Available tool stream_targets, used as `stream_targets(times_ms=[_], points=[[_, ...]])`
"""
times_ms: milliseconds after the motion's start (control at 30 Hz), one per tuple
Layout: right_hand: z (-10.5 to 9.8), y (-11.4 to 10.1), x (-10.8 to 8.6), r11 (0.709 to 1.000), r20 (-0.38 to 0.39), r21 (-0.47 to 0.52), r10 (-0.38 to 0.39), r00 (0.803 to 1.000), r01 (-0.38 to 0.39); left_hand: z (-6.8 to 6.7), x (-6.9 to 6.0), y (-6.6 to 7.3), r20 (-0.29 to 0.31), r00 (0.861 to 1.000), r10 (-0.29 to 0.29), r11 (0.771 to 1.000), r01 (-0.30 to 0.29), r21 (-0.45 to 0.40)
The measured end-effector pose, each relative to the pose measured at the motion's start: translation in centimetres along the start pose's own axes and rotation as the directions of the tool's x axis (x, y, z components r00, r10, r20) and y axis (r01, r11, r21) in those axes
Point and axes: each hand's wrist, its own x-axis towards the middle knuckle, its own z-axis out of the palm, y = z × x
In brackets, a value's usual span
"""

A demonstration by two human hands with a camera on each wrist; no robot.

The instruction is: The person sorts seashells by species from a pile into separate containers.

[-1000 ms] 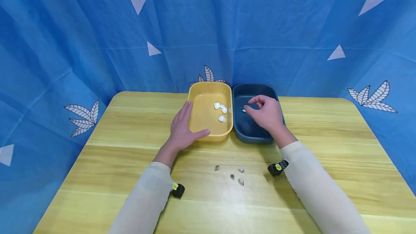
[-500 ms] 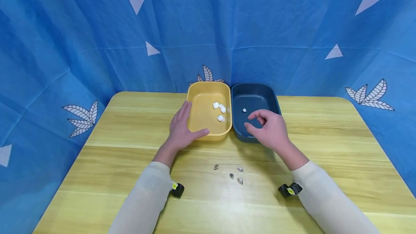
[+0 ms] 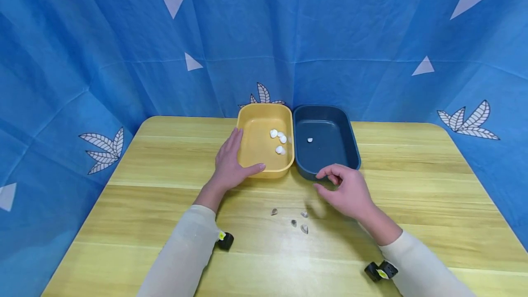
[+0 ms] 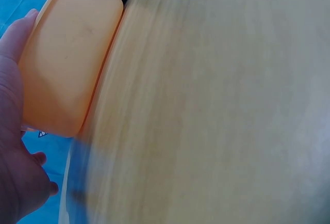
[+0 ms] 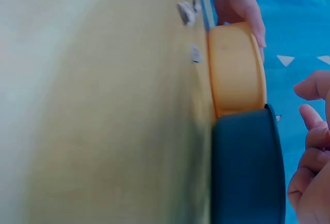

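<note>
The spread left grip (image 3: 228, 164) touches a smooth, rounded yellow tray (image 3: 256, 148); the right grip (image 3: 348, 192) gapes, loosely curved.

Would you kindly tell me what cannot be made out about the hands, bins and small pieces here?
Head: the right hand hides part of the near wall of the blue bin.
Head: the white pieces and grey pieces are too small to show fine markings.
Left wrist: the wall of the yellow bin hides its inside; the left edge cuts off the left hand.
Right wrist: the bottom edge cuts off the blue bin.
</note>
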Motion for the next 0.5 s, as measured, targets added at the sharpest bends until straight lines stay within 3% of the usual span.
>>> stream_targets(times_ms=[500], points=[[1.6, 1.0, -3.1, 0.998, 0.179, 0.043, 0.034, 0.983, -0.042, 0.1, 0.0, -0.2, -0.007, 1.000, 0.002, 1.000, -0.002, 0.004]])
